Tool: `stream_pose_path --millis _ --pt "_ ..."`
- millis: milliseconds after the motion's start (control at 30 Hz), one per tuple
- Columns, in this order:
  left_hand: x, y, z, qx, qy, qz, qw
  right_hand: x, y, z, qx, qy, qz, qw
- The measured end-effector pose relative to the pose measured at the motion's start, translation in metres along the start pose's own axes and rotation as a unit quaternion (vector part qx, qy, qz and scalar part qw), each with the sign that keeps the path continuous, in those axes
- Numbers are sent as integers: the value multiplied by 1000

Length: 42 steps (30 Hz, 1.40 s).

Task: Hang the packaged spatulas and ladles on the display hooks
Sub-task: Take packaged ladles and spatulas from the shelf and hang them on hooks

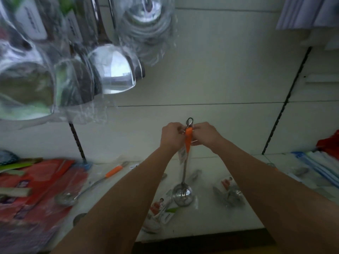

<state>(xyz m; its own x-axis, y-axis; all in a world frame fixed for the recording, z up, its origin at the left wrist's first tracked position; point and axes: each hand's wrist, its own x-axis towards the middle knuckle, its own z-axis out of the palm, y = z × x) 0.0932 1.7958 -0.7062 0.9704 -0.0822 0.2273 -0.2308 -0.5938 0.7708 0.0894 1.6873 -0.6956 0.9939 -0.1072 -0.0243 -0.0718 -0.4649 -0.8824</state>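
Observation:
A packaged steel ladle (183, 194) with an orange handle (188, 140) hangs upright between my hands, its metal hanging loop pointing up at the white back panel. My left hand (171, 135) pinches the top of the package from the left. On the other side my right hand (205, 133) pinches the same end. A thin wire, possibly a display hook, shows between my fingers. Large packaged steel spatulas (111, 68) and ladles hang at the upper left. Another orange-handled ladle (86, 187) lies on the shelf to the left.
The white shelf (211, 228) below holds several packaged utensils (229, 193), red packages (36, 184) at the left and blue-white packs (319, 165) at the right. Black slotted uprights (286, 99) run down the back panel. White items sit at the top right.

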Motion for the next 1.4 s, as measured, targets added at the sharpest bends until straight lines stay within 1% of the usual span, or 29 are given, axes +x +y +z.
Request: stream_pose_path --millis 100,133,200,267,433,567,700,800,867,967,1067,1200,1400 --pt "-9 17 -13 -9 8 9 1000 -16 -13 -12 -61 -13 -51 997" --pt "-13 23 -18 -27 14 8 1000 -23 -17 -16 -70 -15 -62 996" --pt "-22 35 -29 -79 24 10 997 -35 -30 -24 -71 -15 -77 994" --pt "-31 47 -41 -102 36 27 994 -49 -44 -32 -65 -8 -88 994" --pt "-52 74 -70 -79 68 76 992 -84 -79 -46 -69 6 -119 990" --pt "-72 85 -94 -63 101 95 988 -115 -106 -47 -53 15 -149 987" --pt "-92 97 -128 -47 122 112 985 -140 -132 -42 -81 17 -172 982" --pt "-105 105 -154 -47 126 110 985 -154 -155 -40 -103 17 -179 978" --pt "-110 110 -174 -40 131 123 983 -164 -174 -38 -112 11 -191 975" --pt "-112 120 -197 -45 135 138 980 -172 -195 -38 -117 10 -216 969" --pt "-108 137 -221 -63 147 144 977 -173 -219 -41 -97 25 -240 966" --pt "-93 161 -247 -39 166 165 972 -164 -252 -50 -65 40 -267 961" --pt "-66 189 -275 -29 194 182 964 -148 -296 -69 -77 50 -289 953"
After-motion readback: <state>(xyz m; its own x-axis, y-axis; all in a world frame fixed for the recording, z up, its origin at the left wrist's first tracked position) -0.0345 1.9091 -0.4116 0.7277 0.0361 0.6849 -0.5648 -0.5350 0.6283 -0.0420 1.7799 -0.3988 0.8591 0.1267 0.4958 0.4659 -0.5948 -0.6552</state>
